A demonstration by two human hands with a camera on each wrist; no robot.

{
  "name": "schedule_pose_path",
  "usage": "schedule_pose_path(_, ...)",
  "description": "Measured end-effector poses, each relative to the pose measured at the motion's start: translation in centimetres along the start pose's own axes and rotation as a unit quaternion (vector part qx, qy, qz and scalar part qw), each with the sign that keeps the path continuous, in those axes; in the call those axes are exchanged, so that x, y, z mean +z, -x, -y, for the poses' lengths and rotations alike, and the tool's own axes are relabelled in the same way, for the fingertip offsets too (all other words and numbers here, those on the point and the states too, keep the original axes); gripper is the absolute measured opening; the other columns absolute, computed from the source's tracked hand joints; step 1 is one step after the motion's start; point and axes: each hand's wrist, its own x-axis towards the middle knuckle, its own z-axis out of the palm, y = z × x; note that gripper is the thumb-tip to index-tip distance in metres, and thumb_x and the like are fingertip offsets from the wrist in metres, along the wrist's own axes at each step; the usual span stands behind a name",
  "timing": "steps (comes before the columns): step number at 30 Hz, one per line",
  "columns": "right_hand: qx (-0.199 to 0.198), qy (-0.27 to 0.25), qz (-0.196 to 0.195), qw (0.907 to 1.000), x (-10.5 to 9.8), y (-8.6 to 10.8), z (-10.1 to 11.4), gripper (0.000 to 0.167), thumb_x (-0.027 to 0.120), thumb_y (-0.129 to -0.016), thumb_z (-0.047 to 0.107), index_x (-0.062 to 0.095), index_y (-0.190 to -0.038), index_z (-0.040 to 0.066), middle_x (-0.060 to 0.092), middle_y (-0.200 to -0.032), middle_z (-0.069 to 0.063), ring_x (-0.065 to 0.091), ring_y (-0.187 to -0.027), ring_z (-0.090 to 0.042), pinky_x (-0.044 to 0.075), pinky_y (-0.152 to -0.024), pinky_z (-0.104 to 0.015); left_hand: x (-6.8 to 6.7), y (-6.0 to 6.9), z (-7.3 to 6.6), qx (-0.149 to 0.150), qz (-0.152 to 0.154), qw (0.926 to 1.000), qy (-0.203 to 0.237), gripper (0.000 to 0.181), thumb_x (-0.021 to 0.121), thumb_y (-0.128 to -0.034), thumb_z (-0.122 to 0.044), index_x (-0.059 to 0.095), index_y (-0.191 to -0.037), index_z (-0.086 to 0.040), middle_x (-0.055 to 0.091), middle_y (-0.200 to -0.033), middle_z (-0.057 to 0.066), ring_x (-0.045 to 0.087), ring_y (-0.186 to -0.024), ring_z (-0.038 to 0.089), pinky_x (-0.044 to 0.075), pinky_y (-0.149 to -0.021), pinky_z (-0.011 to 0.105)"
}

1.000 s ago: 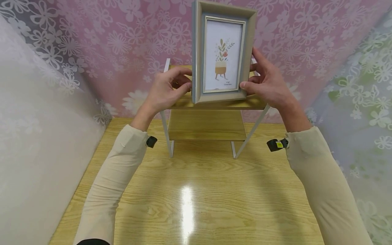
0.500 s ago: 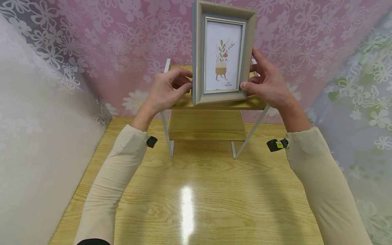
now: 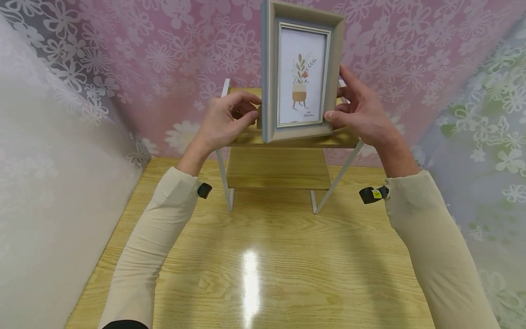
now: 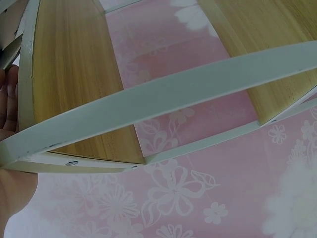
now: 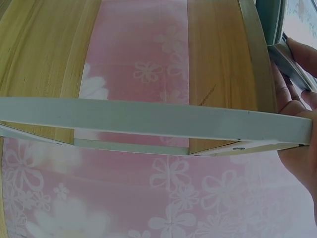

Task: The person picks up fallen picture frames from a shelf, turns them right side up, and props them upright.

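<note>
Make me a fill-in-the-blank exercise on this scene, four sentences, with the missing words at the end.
1. The right hand has its ____ on the front of the picture frame.
2. The print shows a potted ____.
3. The stand has ____ wooden shelves.
4. The floral backdrop behind the stand is mainly ____.

Missing words: thumb; plant; two; pink.

Pink floral wall covering (image 3: 172, 59), wood-grain floor (image 3: 296, 256), two-tier table (image 3: 277, 169) and picture frame (image 3: 303, 75) suggest a home setting.
</note>
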Motion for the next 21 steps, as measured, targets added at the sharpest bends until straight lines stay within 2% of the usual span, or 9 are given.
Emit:
schedule_pose_path(8, 0.005, -0.042, 0.010, 0.9991, -0.28, -0.03, 0.01, 0.092, 0.068, -0.084, -0.015, 0.031, -0.157, 0.027, 0.054, -0.119, -0.016, 0.068, -0.077, -0.020, 0.059, -0.070, -0.025, 0.07, -0.10, -0.01, -0.006, -0.012, 0.9999, -0.009, 0.019, 0.065, -0.0931, 0.000, 0.068, -0.112, 0.003, 0.073, -0.087, 0.012, 0.064, -0.069, 0.016, 0.049, -0.063, 0.022)
schedule_pose_path(15, 0.015, -0.050, 0.011, 0.9986, -0.36, 0.14, 0.20, 0.093, 0.065, -0.083, -0.018, 0.031, -0.157, 0.027, 0.054, -0.116, -0.016, 0.070, -0.079, -0.019, 0.059, -0.068, -0.026, 0.14, -0.10, -0.16, -0.013, -0.023, 0.9995, -0.015, 0.020, 0.066, -0.0931, -0.001, 0.068, -0.112, 0.002, 0.073, -0.087, 0.012, 0.062, -0.068, 0.013, 0.049, -0.063, 0.022)
schedule_pose_path(21, 0.011, -0.067, 0.019, 0.9975, -0.38, 0.12, 0.19, 0.092, 0.064, -0.084, -0.019, 0.031, -0.157, 0.024, 0.055, -0.114, -0.016, 0.071, -0.079, -0.019, 0.059, -0.064, -0.027, 0.16, -0.09, 0.01, -0.010, -0.029, 0.9995, -0.009, 0.020, 0.065, -0.0932, 0.000, 0.067, -0.113, 0.003, 0.072, -0.087, 0.014, 0.063, -0.068, 0.018, 0.048, -0.062, 0.022)
